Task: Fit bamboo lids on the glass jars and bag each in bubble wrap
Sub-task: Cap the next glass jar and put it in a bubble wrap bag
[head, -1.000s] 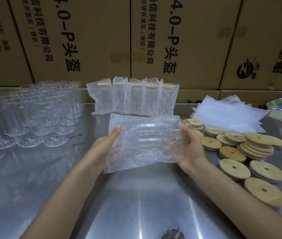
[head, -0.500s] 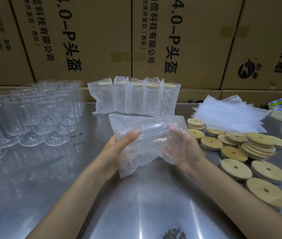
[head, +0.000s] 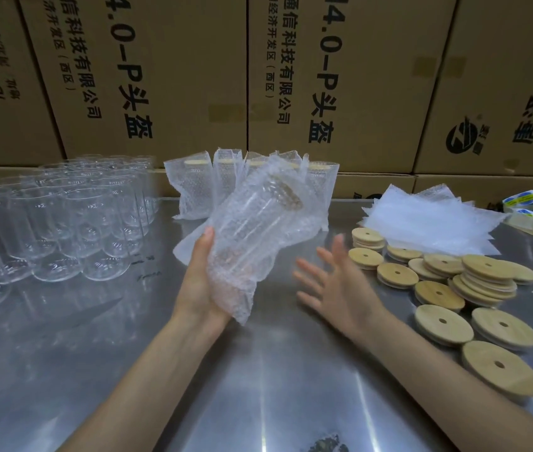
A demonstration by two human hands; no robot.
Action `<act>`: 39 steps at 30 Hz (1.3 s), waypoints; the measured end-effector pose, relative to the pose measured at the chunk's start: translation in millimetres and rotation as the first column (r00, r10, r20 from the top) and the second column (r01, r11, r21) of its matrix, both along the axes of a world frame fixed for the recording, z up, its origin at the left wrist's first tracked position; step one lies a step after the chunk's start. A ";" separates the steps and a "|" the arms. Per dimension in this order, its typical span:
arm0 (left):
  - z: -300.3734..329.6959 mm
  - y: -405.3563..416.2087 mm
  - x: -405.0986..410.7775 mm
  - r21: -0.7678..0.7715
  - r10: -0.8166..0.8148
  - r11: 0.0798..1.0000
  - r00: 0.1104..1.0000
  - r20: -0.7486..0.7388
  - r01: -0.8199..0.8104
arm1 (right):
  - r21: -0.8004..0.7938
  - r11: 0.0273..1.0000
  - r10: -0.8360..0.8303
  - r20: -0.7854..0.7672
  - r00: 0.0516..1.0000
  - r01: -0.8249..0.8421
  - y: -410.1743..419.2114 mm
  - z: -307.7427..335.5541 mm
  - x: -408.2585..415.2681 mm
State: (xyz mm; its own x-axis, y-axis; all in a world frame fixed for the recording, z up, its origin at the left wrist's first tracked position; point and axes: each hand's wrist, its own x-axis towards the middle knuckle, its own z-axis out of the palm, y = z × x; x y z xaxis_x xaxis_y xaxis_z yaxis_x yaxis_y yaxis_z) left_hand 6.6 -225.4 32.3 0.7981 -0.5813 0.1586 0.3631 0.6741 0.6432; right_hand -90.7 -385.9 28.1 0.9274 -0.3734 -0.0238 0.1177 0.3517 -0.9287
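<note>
My left hand (head: 204,282) has a curled grip round the lower end of the clear bubble-wrap bag holding a lidded glass jar (head: 252,230), tilted above the steel counter (head: 258,386) at centre. My right hand (head: 340,285) hangs just right of it, fingers spread, gripping nothing.

To do this step well, I judge: stand the bag beside the far row of bagged, lidded jars (head: 200,187), base down, gently.

Bare clear glass jars (head: 63,223) at far left look empty. Round bamboo lids (head: 473,278) lie right; flat bubble-wrap bags (head: 428,220) sit beyond them.
</note>
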 end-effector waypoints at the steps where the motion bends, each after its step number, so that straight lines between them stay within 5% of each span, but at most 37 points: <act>1: 0.2 -2.6 -5.7 0.010 0.019 1.000 1.000 -0.014 -0.019 | -0.052 0.993 0.105 -0.031 0.994 -0.107 9.1 -2.7 0.9; 5: -8.4 -15.7 -30.4 0.211 0.228 0.946 0.967 0.111 -0.247 | -0.152 0.922 0.375 0.109 0.921 -0.357 41.6 -10.3 4.6; 10: -14.1 -25.6 -45.6 0.194 0.199 0.947 0.940 0.276 -0.257 | 0.130 0.979 0.125 0.211 0.969 -0.155 26.6 11.2 -1.0; 14: -17.1 -27.1 -46.4 0.225 0.050 0.964 0.933 0.357 -0.138 | 0.154 0.986 -0.101 0.292 0.951 0.057 2.0 25.9 -6.9; 18: -18.4 -26.2 -45.5 0.313 -0.094 0.948 0.878 0.469 -0.066 | 0.046 0.991 -0.133 0.309 0.942 0.125 -1.9 28.1 -11.1; 23: -15.3 -21.7 -39.2 0.468 -0.135 0.858 0.785 0.605 -0.213 | -0.301 0.915 -0.144 0.381 0.913 0.269 1.8 29.2 -11.4; 27: -17.5 -21.2 -35.1 0.416 -0.128 0.867 0.683 0.720 -0.276 | -0.487 0.837 -0.058 0.379 0.924 0.252 13.9 21.8 -11.2; 34: -17.5 -29.7 -21.3 0.316 0.141 0.857 0.775 0.616 -0.407 | -0.611 0.781 -0.003 0.200 0.980 0.127 21.6 -3.2 -1.3; 39: -21.5 -32.6 -7.6 0.322 0.137 0.852 0.770 0.623 -0.412 | -0.641 0.753 -0.009 0.214 0.977 0.148 14.4 -28.2 29.5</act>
State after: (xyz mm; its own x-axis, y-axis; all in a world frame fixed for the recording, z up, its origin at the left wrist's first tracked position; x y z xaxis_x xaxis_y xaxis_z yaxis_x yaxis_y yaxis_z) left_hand -1.0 -258.0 10.9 0.7770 -0.4659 0.4234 -0.3115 0.2999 0.9017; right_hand -61.2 -371.5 -0.1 0.8544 -0.3054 0.4205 0.3115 -0.3467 -0.8847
